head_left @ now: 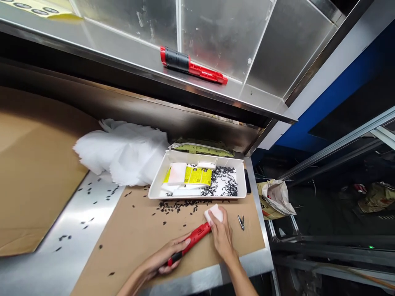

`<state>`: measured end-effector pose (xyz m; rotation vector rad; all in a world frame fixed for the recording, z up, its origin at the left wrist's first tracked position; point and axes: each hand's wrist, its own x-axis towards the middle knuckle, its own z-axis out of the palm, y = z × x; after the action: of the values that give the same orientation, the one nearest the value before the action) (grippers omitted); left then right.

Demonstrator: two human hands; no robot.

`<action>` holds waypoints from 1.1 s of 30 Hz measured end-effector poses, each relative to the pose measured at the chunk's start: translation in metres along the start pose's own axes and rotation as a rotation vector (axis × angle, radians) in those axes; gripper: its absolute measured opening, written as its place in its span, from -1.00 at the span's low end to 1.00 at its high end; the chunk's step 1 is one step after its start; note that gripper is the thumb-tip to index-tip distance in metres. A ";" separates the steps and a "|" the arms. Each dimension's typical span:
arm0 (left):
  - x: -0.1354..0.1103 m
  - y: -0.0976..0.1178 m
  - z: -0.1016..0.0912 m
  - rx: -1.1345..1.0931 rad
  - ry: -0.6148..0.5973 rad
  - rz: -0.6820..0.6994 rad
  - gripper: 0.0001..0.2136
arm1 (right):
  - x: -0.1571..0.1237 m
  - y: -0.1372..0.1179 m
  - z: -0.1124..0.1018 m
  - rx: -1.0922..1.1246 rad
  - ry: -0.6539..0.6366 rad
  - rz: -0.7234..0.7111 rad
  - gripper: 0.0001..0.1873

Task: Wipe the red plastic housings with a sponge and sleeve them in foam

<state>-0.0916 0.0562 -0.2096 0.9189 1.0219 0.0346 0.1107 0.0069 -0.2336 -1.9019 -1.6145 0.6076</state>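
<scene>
My left hand (165, 259) is curled around the lower end of a red tool (189, 243) with a dark grip, forefinger stretched along its body, holding it slanted low over the brown cardboard sheet (138, 238) that covers the steel workbench (74, 230). My right hand (221, 236) lies knuckles up, fingers bent over a small white foam block (214, 213), which it presses against the upper end of the red tool. Both sit near the front right corner of the cardboard.

Just to the right of my right hand lies a small metal clip (241, 222). Behind my hands stands a white plastic tray (160, 181) holding yellow labels (197, 175), white foam pieces (177, 172) and a heap of small black parts (225, 183). More of these black parts are scattered over the cardboard in front of the tray and across the bare steel to the left. A pile of white foam sheets (123, 152) lies left of the tray, touching its corner, and a green bag (202, 148) lies behind it against the back wall. A large cardboard panel (33, 172) leans at the far left. On the steel shelf (129, 57) overhead rests a second red and black tool (191, 66). A crumpled bag (274, 197) hangs beyond the right edge of the bench.
</scene>
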 end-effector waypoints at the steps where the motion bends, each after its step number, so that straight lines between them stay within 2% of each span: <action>1: 0.000 0.002 -0.003 -0.032 -0.024 -0.022 -0.06 | -0.002 -0.003 0.001 0.005 0.004 -0.004 -0.54; 6: 0.005 0.007 -0.014 -0.055 -0.045 -0.123 -0.03 | -0.006 -0.015 0.013 -0.040 0.071 0.064 -0.51; 10: 0.006 0.010 -0.016 -0.054 -0.084 -0.131 -0.01 | -0.009 -0.021 0.016 -0.080 0.102 0.138 -0.50; 18: 0.013 0.007 -0.024 -0.077 -0.126 -0.140 0.05 | -0.015 -0.017 0.012 -0.128 0.061 0.074 -0.55; 23: 0.015 0.006 -0.025 -0.087 -0.121 -0.148 0.03 | -0.013 -0.019 0.006 -0.182 0.021 0.061 -0.52; 27: 0.011 0.009 -0.023 -0.065 -0.123 -0.141 0.04 | -0.005 -0.027 -0.006 -0.232 -0.019 0.076 -0.61; 30: 0.007 0.011 -0.021 -0.052 -0.120 -0.114 0.13 | -0.006 -0.033 -0.015 -0.263 -0.051 0.076 -0.61; 33: 0.006 0.010 -0.020 -0.032 -0.126 -0.062 0.11 | -0.003 -0.037 -0.019 -0.310 -0.091 0.073 -0.60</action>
<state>-0.0993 0.0772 -0.2111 0.8492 0.9297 -0.0585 0.0959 0.0058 -0.1950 -2.1918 -1.7884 0.5025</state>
